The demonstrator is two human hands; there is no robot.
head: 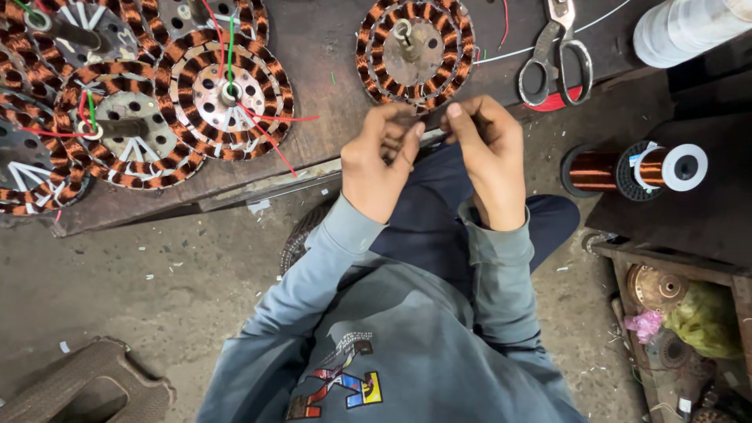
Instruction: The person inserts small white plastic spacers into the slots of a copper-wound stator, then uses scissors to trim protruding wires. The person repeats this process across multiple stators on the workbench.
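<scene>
Here, left hand [376,160] and right hand [487,157] fingers pinched shut on wire below wound stator [415,51].

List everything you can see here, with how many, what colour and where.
stators: about six, copper windings on grey cores; one above the hands, the rest at the bench's left
bench: one, dark brown, top
scissors: one, steel, bench right
wire spool: one, copper with white ends, right
white roll: one, top right corner
crate: one, wooden, lower right, holding metal parts and pink and yellow-green bags
floor: grey, littered with scraps
left hand: at the bench edge, fingers pinched
right hand: beside it, fingers pinched; what they hold is too thin to tell
</scene>
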